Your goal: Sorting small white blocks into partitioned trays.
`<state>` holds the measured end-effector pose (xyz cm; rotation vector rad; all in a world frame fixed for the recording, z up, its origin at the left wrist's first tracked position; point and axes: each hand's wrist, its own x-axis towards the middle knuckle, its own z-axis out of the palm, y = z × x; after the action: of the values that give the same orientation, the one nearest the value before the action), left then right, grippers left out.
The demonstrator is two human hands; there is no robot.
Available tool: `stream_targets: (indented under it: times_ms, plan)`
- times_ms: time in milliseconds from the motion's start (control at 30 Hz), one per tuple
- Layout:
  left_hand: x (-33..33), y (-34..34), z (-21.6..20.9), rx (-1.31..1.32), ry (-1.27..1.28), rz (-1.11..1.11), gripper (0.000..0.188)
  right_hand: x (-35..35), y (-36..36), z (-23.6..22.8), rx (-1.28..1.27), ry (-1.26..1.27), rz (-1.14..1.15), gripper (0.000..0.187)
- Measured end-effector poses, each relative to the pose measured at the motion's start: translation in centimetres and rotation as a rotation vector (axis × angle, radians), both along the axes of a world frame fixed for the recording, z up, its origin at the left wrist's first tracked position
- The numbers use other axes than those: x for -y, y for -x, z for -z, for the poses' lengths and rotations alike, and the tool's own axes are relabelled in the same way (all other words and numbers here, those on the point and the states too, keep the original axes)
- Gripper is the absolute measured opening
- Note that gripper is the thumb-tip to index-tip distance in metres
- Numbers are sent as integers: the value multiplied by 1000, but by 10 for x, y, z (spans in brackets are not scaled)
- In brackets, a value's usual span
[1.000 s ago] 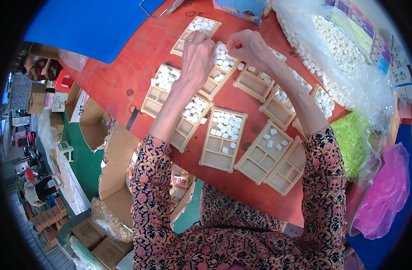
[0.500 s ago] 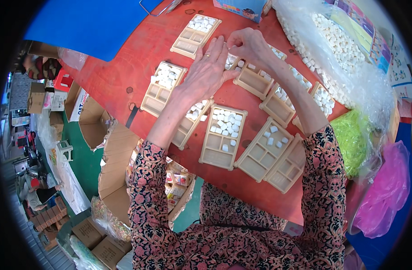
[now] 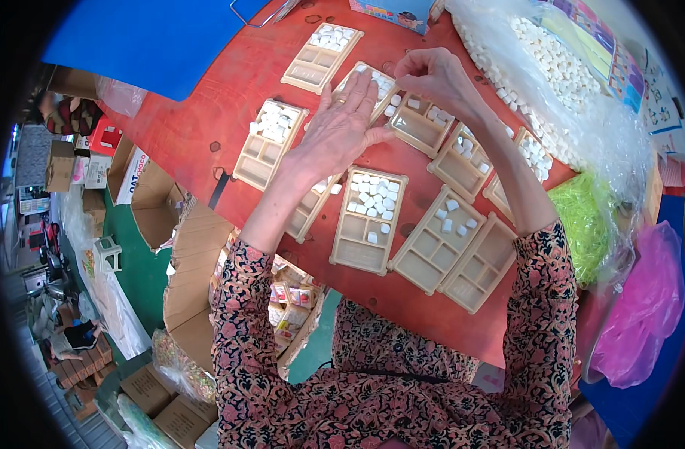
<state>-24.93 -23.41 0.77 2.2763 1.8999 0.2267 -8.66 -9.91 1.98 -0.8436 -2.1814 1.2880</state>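
Several tan compartment trays lie on a red table [image 3: 200,127], some part-filled with small white blocks. My left hand [image 3: 341,127] rests flat, fingers spread, over white blocks between two trays, beside the tray [image 3: 369,218] below it. My right hand [image 3: 430,75] hovers above a nearly empty tray [image 3: 424,124], fingertips pinched together; whether a white block sits between them I cannot tell. Both forearms wear a flowered sleeve.
A clear plastic bag of white blocks [image 3: 552,67] lies at the right, with green shredded material [image 3: 582,217] and a pink bag [image 3: 641,299] below it. A blue sheet [image 3: 155,37] covers the far left. Open cardboard boxes [image 3: 155,194] stand on the floor at left.
My left hand has slid right and down from the left tray to lie flat near the middle trays. My right hand stayed at the far trays, now pinched.
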Motion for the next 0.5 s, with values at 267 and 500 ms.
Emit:
stream_targets:
  times_ms: [267, 500]
  plan:
    - [13, -18, -4, -35, -24, 44, 77, 21, -16, -2, 50, -370, 7, 9]
    - [18, -27, -21, 96, -44, -64, 74, 43, -18, 13, 97, -653, 7, 18]
